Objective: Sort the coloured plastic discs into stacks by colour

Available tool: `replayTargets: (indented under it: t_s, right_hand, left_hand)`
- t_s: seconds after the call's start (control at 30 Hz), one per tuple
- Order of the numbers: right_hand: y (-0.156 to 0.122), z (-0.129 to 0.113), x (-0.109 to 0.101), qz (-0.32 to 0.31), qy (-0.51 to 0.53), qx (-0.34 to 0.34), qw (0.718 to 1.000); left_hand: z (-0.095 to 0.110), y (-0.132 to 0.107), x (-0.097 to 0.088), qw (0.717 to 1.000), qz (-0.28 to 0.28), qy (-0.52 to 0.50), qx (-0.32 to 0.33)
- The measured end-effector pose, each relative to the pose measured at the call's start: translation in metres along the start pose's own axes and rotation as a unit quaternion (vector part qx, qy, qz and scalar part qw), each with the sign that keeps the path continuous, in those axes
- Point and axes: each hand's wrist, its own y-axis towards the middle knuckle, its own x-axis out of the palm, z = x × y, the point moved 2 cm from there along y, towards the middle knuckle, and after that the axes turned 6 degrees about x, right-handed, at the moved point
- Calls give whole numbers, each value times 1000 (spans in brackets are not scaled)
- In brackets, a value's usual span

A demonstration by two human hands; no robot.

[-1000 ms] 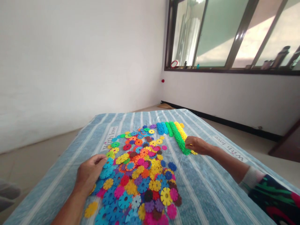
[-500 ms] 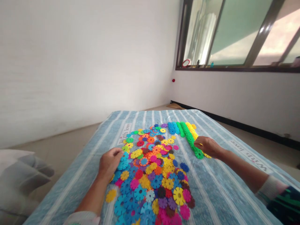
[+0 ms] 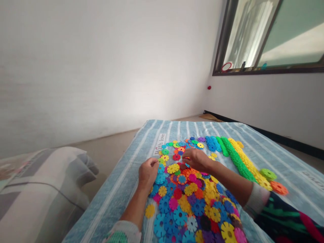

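Striped blue cloth lies under heaped notched discs in my head-camera feed, the left hand at their left edge and the right hand over their far part, both with curled fingers, though I cannot tell whether either holds a disc.

You have a striped blue-and-white cloth covering the surface, and a long green roll of stacked discs lies on it. Right alongside that green roll you have a yellow roll. To the green roll's right, past the yellow one, lie a lime disc and an orange disc. Left of the green roll are a short green roll, a blue roll, a purple disc and your wide, many-coloured pile of loose discs.
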Motion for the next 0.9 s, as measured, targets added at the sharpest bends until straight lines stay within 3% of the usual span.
replayTargets:
  t_s: [0.2,0.4,0.63,0.9]
  right_hand:
    - [66,-40,26,-18,-10,11,1000]
    - [93,-50,49,-31,-27,36,999]
    - [88,-35,51,-11,-23,62,998]
    - [47,4,4,48,56,90,993]
  left_hand:
    - [0,-1,0,1000,23,-5,-12]
    - [-6,1,1,998,54,-24,-27]
    - [-16,4,1,991,108,-53,-52]
    - [-6,5,-2,996,71,-28,-38]
